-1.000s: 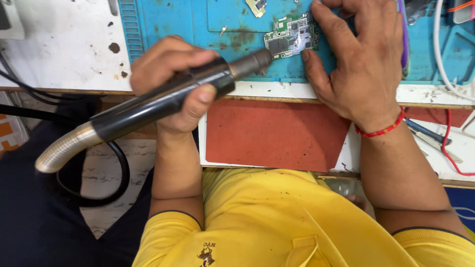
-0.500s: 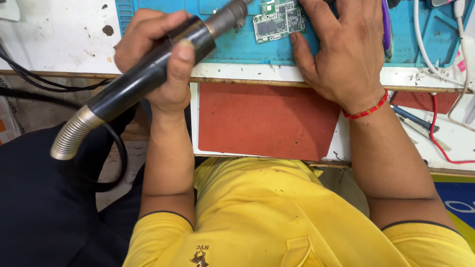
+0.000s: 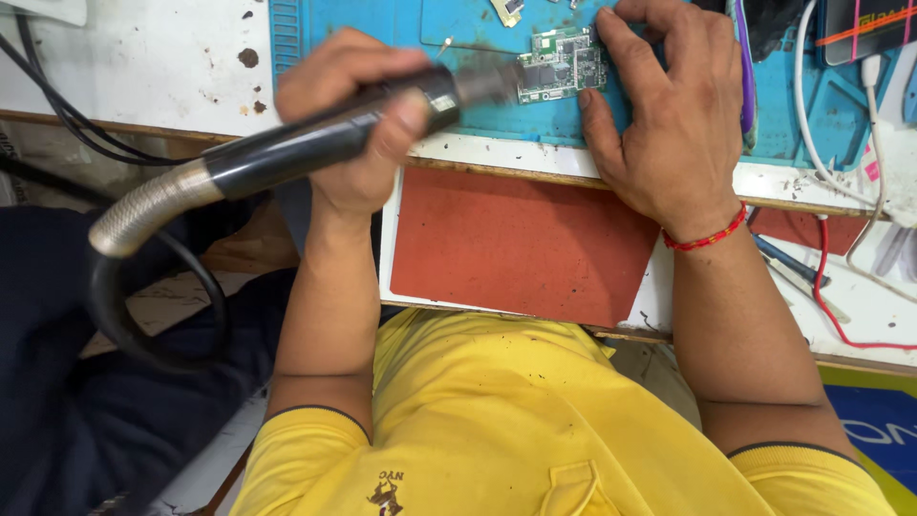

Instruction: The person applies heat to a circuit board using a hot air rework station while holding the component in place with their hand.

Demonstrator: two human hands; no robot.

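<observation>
My left hand (image 3: 358,115) grips a black hot-air wand (image 3: 315,143) with a ribbed metal hose at its back end. Its metal nozzle points right at a small green circuit board (image 3: 564,62) lying on a blue work mat (image 3: 382,29). My right hand (image 3: 669,124) rests on the mat beside the board, thumb and fingers touching the board's right edge and holding it down. A red thread band circles my right wrist.
A red pad (image 3: 521,239) lies on a pull-out shelf below the bench edge. White and red cables (image 3: 831,287) run at the right, with a purple tool (image 3: 743,67) by my right hand. A black hose (image 3: 143,315) loops at the left over a dark lap.
The view has shifted. The wand's nozzle swung up and away from the board, then came back down level with it. My right hand stays on the board.
</observation>
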